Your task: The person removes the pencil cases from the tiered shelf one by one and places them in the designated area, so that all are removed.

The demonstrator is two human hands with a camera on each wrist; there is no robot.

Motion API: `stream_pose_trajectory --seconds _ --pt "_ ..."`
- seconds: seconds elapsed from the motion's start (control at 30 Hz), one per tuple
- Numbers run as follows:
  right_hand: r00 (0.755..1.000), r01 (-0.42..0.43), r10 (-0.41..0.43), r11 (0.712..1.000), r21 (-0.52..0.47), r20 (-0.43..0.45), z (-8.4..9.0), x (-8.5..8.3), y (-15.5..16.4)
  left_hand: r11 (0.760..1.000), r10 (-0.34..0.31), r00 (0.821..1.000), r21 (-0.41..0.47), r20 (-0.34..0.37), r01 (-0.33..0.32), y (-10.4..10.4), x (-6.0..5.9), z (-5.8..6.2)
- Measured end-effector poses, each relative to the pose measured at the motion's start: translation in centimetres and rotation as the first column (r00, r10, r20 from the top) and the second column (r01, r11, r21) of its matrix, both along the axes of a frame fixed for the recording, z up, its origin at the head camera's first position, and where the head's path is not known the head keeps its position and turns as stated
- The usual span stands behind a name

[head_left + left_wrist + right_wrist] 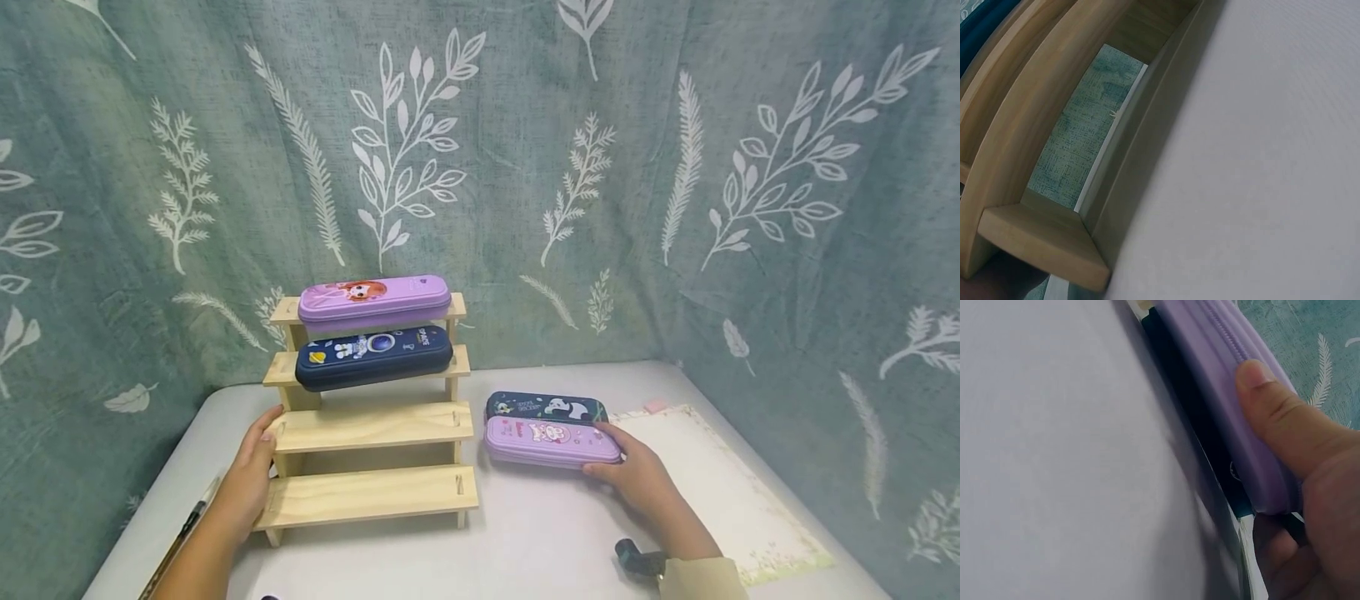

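Right of the pale wooden stepped rack [371, 427], the right hand [636, 473] pinches a lilac oblong zippered case [551, 443], likely picking it up, wanting a steady lift; the left hand's [244, 477] grip I can't tell.

2 hands gripped, well apart: the left hand [250, 477] stretched forward, the right hand [639, 473] pinching between thumb [1266, 394] and fingers [1279, 556].

The lilac case [551, 443] carries a white-and-pink cartoon figure and pink lettering; the panda case [531, 402] is dark teal with a black-and-white panda; the violet case [405, 292] bears an orange-haired figure; the navy case [405, 365] shows a white astronaut and a yellow ringed planet; the stepped stand [375, 427] is pale, grained wood; the worktop [532, 542] is white; the sheet [723, 487] is cream with green sprigs along its edge; the backdrop cloth [495, 225] is grey-green with white leaf sprays.
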State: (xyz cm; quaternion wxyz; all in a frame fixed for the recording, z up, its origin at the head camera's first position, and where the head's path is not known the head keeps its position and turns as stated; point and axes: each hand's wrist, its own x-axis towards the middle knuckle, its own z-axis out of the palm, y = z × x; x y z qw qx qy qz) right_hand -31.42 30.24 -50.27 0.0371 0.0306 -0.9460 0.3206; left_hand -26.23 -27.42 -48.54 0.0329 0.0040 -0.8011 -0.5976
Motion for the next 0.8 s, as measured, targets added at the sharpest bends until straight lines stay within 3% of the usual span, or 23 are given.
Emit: stream_pose_trajectory --seconds 0.8 --pt "1.000 -0.003 0.002 1.000 0.026 0.020 -1.2 -0.1 0.1 1.000 0.010 1.000 -0.019 0.005 -0.010 0.0 -0.1 0.0"
